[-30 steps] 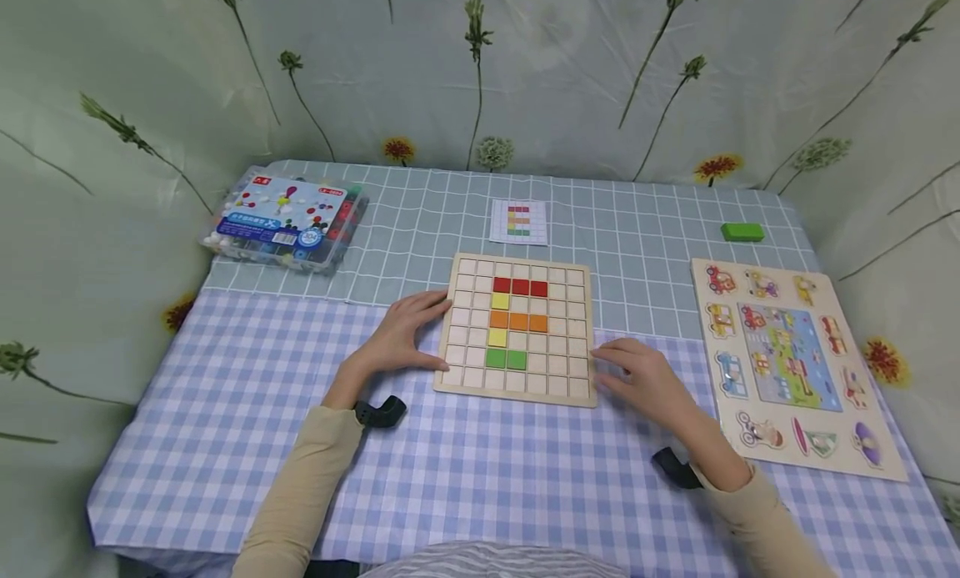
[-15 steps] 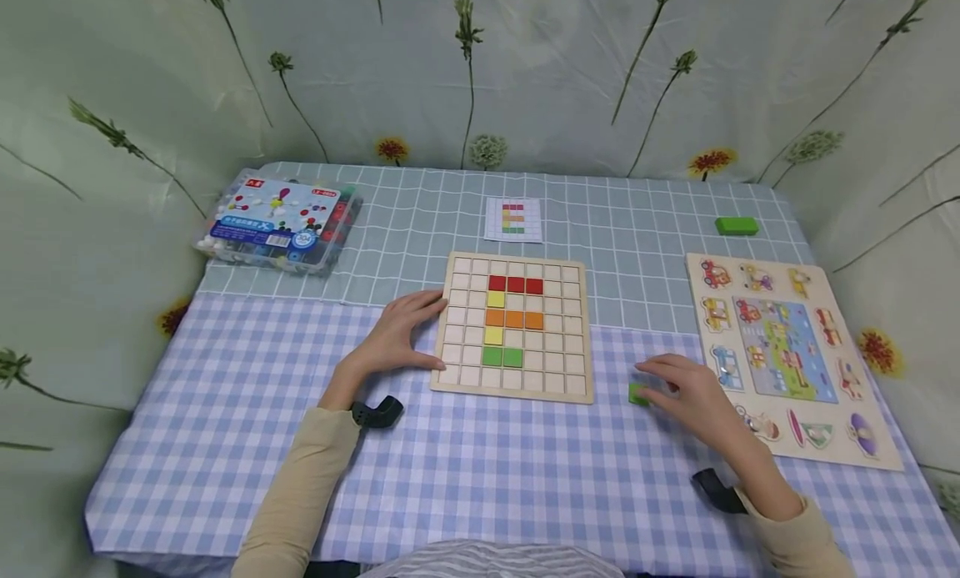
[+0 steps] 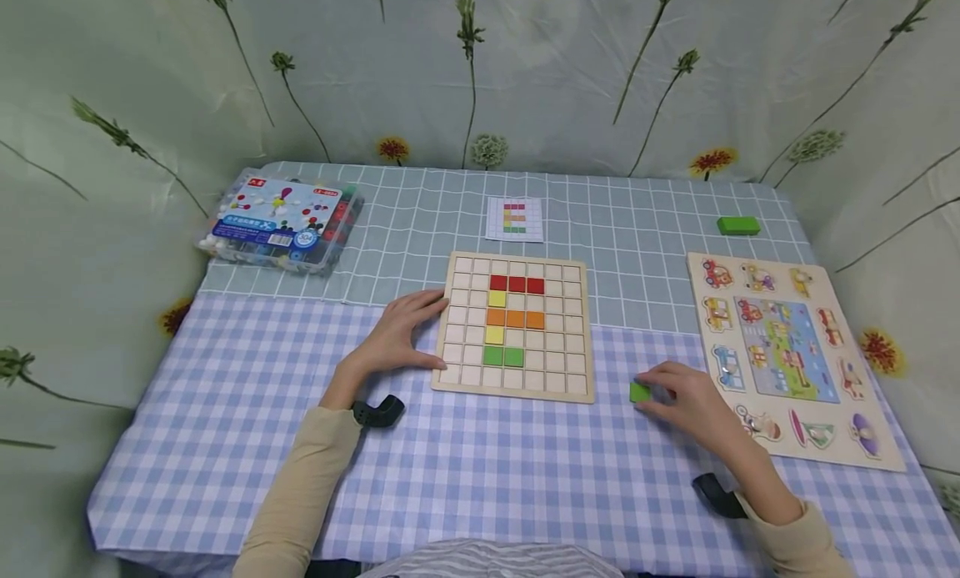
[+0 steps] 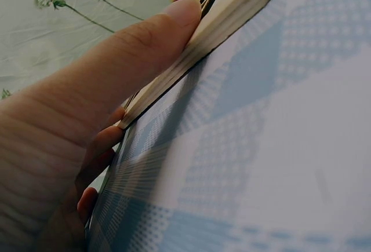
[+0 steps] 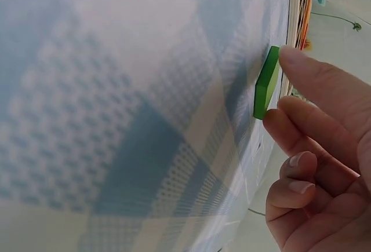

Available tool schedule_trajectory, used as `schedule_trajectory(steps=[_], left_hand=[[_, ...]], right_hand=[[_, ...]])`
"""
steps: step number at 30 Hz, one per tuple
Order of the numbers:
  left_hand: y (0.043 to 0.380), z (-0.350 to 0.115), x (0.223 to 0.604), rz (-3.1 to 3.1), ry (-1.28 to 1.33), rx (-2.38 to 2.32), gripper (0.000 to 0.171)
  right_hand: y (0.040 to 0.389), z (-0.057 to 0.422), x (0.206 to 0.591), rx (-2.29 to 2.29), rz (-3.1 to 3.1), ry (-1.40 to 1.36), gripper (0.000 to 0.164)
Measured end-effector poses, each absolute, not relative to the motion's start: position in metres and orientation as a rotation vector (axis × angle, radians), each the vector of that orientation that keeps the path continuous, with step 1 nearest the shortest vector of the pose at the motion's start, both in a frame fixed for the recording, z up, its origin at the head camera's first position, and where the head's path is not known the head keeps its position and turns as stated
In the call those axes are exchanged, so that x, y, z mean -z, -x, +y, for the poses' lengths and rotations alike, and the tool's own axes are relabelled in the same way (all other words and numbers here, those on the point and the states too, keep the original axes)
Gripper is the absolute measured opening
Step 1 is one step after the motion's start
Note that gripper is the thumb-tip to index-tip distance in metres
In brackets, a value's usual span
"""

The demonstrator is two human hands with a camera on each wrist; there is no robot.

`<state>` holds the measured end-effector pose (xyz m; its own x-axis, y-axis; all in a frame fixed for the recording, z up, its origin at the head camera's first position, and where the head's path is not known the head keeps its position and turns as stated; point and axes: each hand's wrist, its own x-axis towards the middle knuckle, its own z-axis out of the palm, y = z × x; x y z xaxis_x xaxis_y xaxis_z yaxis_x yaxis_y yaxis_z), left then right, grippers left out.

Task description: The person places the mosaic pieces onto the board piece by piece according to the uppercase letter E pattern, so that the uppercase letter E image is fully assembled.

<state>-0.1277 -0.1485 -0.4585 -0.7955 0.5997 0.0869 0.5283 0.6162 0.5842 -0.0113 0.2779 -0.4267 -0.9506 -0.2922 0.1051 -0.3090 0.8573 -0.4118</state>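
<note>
A wooden grid board lies on the blue checked cloth, with red, yellow, orange and green square tiles in some of its cells. My left hand touches its left edge, fingers and thumb spread apart; in the left wrist view the thumb rests against the board's side. To the right of the board, a loose green square tile lies on the cloth. My right hand pinches this tile by its edges between thumb and forefinger, the other fingers curled in.
Behind the board lies a paper card with a coloured grid pattern. A clear plastic case sits at the back left. On the right are a wooden picture puzzle and a green block.
My right hand has left the board's right edge, moved right to the loose green tile and brought its fingertips onto it. The left hand stays at the board.
</note>
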Motion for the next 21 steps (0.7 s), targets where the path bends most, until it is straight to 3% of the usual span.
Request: schedule_trajectory(steps=[14, 21], left_hand=[[0.129, -0.149, 0.459, 2.718, -0.950, -0.915, 0.101], [0.128, -0.149, 0.459, 2.718, -0.971, -0.920, 0.100]], right_hand=[[0.027, 0.266, 0.425, -0.661, -2.939, -0.538, 0.023], [0.043, 0.242, 0.419, -0.699, -2.886, -0.690, 0.024]])
